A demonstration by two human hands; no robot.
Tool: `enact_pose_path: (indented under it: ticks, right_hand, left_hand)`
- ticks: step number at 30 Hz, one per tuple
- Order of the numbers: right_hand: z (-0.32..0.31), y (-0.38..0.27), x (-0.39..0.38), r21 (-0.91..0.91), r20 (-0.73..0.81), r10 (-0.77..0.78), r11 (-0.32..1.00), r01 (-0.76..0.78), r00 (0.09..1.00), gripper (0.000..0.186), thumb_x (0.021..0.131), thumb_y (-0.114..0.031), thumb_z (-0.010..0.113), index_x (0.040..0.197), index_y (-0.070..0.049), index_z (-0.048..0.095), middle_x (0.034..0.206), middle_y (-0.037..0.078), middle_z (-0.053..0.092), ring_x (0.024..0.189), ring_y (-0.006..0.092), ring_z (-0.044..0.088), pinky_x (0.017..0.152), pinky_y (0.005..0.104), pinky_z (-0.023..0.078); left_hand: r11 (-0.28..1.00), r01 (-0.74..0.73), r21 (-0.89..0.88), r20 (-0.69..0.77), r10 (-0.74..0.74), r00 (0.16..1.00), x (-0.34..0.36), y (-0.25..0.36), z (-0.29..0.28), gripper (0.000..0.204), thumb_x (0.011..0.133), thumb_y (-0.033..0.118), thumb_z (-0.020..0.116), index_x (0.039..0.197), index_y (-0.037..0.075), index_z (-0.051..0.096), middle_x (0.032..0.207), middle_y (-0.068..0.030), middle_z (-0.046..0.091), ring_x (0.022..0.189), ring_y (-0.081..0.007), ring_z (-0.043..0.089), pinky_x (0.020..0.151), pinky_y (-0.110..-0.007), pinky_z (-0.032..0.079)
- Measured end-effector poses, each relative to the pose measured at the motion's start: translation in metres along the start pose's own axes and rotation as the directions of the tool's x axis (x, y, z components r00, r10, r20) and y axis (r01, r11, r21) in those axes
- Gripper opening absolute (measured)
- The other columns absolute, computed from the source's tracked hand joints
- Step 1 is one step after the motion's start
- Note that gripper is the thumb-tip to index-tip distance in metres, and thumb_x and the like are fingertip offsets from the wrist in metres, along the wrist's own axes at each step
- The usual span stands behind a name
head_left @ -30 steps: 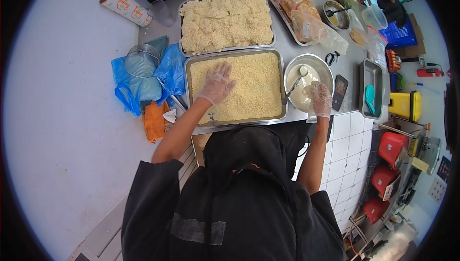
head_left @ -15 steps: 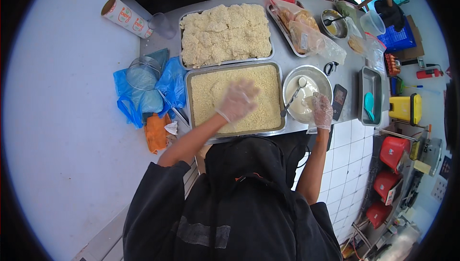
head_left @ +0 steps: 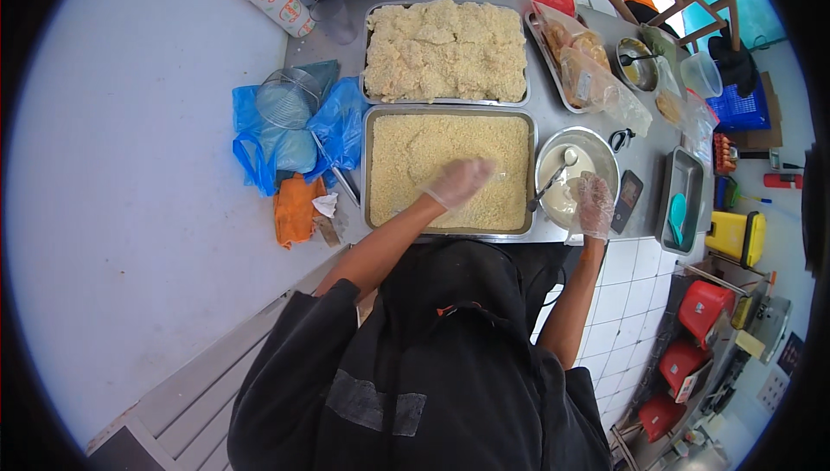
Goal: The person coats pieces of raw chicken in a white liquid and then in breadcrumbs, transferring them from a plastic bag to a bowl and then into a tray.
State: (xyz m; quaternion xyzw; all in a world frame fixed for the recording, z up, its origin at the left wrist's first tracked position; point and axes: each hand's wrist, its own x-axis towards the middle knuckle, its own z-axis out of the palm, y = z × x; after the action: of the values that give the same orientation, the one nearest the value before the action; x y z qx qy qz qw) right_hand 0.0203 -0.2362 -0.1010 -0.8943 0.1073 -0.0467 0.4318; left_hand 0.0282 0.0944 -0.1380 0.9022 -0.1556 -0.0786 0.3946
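Crumbs [head_left: 415, 147]: lay in the near tray [head_left: 367, 173]; batter [head_left: 559, 201] drips could have caused clumps.
My left hand [head_left: 461, 182]: at the crumbs, pose too blurred to tell; hard sweeping could have spilled them.
My right hand [head_left: 595, 205]: at the bowl [head_left: 596, 142]; grip I could not tell.

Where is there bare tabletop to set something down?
Between the black scissors and rectangular grey pan, and between the clear plastic cup and metal tray of breaded pieces. Crowded: the round steel bowl, hemmed by the pale-crumb tray, dark phone and gloved right hand.
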Motion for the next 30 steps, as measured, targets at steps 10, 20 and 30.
enact_pose_path:
  ticks: [10,20,30]
  right_hand:
    - [0.005,-0.003,-0.005,-0.268,0.085,-0.072,0.959,0.092,0.994,0.030,0.096,-0.025,0.061,0.114,-0.003,0.067,0.109,0.020,0.069,0.101,0.0315,0.067,0.088,0.0412,0.051]
    - [-0.004,-0.031,-0.001,-0.283,0.012,-0.090,0.955,0.090,0.996,0.026,0.094,-0.024,0.059,0.111,-0.006,0.068,0.104,0.020,0.068,0.099,0.0383,0.064,0.086,0.0458,0.049]
    - [-0.001,-0.018,0.004,-0.107,-0.030,0.027,0.994,-0.030,0.999,0.027,0.093,-0.023,0.065,0.111,-0.003,0.068,0.099,0.016,0.072,0.091,0.0289,0.069,0.081,0.0380,0.052]
  left_hand:
    - [0.995,0.096,0.042,0.091,-0.099,0.991,-0.030,-0.039,-0.066,0.039,0.099,0.033,0.045,0.119,0.004,0.061,0.125,-0.0186,0.060,0.112,-0.0312,0.057,0.088,-0.046,0.046]
    - [0.809,0.015,0.588,0.016,-0.030,0.999,-0.010,-0.029,-0.036,0.060,0.100,0.039,0.035,0.148,0.003,0.039,0.156,-0.0124,0.036,0.146,-0.0331,0.028,0.117,-0.054,0.019]
    - [0.754,-0.147,0.640,0.162,0.056,0.985,0.023,-0.037,-0.036,0.067,0.100,0.046,0.033,0.152,0.004,0.030,0.160,-0.0106,0.029,0.148,-0.0341,0.024,0.117,-0.055,0.018]
